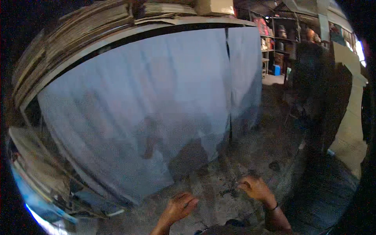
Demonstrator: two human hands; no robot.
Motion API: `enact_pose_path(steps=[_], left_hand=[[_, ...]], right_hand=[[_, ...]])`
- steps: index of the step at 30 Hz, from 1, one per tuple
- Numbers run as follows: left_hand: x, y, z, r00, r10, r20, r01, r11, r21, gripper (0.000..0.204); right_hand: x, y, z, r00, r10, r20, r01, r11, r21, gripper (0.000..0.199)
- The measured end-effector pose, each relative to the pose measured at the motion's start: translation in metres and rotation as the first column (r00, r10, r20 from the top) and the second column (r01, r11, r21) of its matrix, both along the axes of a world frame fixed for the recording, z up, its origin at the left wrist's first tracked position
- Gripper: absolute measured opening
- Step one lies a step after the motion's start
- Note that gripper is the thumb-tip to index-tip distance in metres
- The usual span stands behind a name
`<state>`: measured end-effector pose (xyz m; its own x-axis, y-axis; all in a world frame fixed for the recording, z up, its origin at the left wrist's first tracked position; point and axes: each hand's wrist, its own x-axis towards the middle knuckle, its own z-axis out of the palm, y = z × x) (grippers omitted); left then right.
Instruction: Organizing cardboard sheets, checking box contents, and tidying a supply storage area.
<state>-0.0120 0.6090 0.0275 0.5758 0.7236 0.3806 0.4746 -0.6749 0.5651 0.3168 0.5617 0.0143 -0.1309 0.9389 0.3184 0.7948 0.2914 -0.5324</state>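
My left hand hangs low in front of me, its fingers loosely curled with a small gap by the thumb, and nothing shows in it. To the right, my right hand is held a little higher, fingers half bent and slightly apart, also without anything visible in them. A dark band circles the right wrist. Both hands are over the stained grey floor. Ahead of them hangs a large pale blue-grey sheet, with a dark shadow on its lower part. Neither hand touches it.
Stacks of flat cardboard and a cardboard box lie on the shelf above the sheet. Poles and a sack-like bundle stand at left. Cardboard sheets lean at right. Farther back are shelves and a blue container.
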Motion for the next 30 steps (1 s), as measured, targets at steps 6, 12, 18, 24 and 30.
enact_pose_path(steps=[6,12,18,24,30], left_hand=[[0.039,0.091,0.035,0.982,-0.106,0.155,0.087,0.989,0.121,0.014],[0.106,0.182,0.087,0.974,-0.112,0.196,0.054,0.959,0.277,0.011],[0.199,0.294,0.163,0.943,-0.056,0.327,-0.065,0.936,0.347,0.027],[0.288,0.4,0.258,0.871,-0.04,0.489,-0.099,0.962,0.256,0.046],[0.352,0.494,0.357,0.832,-0.099,0.547,-0.125,0.926,0.357,0.055]], right_hand=[[0.048,0.05,0.036,0.974,-0.195,-0.111,0.208,0.971,0.12,0.02],[0.134,0.127,0.047,0.941,-0.225,-0.253,0.269,0.95,0.159,0.021],[0.236,0.241,0.096,0.969,-0.072,-0.234,0.183,0.848,0.498,0.015],[0.313,0.348,0.199,0.922,0.128,-0.366,0.112,0.816,0.568,0.022],[0.352,0.465,0.308,0.873,0.273,-0.404,0.08,0.737,0.671,0.039]])
